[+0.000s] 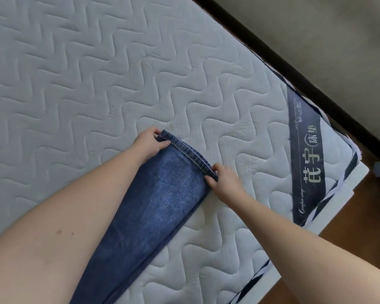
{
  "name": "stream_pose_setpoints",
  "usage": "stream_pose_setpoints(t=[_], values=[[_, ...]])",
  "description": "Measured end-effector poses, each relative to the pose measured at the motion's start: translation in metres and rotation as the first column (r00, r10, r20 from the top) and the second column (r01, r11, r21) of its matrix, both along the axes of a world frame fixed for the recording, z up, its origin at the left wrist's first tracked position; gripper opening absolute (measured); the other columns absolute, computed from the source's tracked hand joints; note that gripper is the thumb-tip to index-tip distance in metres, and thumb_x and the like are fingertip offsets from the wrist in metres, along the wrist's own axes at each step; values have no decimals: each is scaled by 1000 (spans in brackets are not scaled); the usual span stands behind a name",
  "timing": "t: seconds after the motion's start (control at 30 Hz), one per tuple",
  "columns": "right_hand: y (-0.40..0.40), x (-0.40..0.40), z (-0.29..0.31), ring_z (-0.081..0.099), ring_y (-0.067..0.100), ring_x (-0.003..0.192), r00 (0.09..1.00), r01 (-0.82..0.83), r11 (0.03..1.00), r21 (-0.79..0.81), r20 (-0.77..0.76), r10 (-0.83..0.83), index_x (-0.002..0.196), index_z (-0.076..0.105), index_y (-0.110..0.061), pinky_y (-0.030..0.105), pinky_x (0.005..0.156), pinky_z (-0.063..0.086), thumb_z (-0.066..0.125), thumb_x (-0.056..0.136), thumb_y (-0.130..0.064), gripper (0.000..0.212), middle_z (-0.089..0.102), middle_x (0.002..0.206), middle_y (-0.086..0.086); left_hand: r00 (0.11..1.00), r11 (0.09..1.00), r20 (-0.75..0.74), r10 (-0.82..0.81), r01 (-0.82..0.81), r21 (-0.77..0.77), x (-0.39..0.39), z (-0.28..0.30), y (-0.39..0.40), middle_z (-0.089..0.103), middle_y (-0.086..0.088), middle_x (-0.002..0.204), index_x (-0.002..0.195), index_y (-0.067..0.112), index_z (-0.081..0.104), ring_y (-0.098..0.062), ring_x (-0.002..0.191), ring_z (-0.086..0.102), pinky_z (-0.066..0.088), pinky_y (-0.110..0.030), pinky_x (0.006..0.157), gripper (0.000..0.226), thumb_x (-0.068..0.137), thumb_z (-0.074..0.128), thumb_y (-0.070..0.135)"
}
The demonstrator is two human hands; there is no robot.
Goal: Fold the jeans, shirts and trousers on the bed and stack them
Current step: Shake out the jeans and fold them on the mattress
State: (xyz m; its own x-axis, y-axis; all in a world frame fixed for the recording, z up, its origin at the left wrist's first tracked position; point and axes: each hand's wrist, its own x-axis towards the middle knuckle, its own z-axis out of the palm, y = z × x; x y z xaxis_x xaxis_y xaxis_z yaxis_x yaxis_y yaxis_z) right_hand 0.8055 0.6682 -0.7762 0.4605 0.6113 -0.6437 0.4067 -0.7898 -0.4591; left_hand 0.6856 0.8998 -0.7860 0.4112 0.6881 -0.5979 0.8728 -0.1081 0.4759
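Note:
A pair of blue jeans (pixel 158 207) lies stretched along the quilted white mattress (pixel 79 80), legs laid together and running from the bottom edge of the view up to the hem. My left hand (pixel 148 143) pinches the far left corner of the hem. At the hem's right corner, my right hand (pixel 225 183) pinches the denim between thumb and fingers. The waist end of the jeans is out of view below. No shirts or trousers are visible.
A dark blue label band (pixel 307 159) with printed characters crosses the mattress corner on the right. Beyond it run the white bed base (pixel 329 218), a dark frame rail (pixel 294 69), wooden floor (pixel 360 227) and a beige wall.

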Motion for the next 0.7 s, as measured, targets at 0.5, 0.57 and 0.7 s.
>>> stream_pose_setpoints(t=[0.5,0.57,0.7], values=[[-50,35,1,52,11,69,892,452,888,83,-48,-450,82,50,-21,22,54,31,79,81,-22,30,56,74,-9,985,978,22,-170,166,125,55,15,-33,54,2,59,72,17,67,-16,61,50,28,-30,52,29,81,76,43],[-54,42,-2,53,14,74,888,459,888,42,-59,-456,88,48,-18,27,59,32,81,80,-24,35,57,82,-5,986,978,-5,-167,167,128,64,10,-41,51,5,59,74,18,66,-17,66,54,30,-29,56,26,82,75,41],[-52,50,-15,55,18,85,901,415,910,-14,-133,-413,98,50,-15,28,67,34,83,78,-26,40,58,92,0,998,983,7,-69,67,171,66,-7,-52,56,-1,79,86,16,56,-26,82,58,34,-30,66,28,82,77,34]])
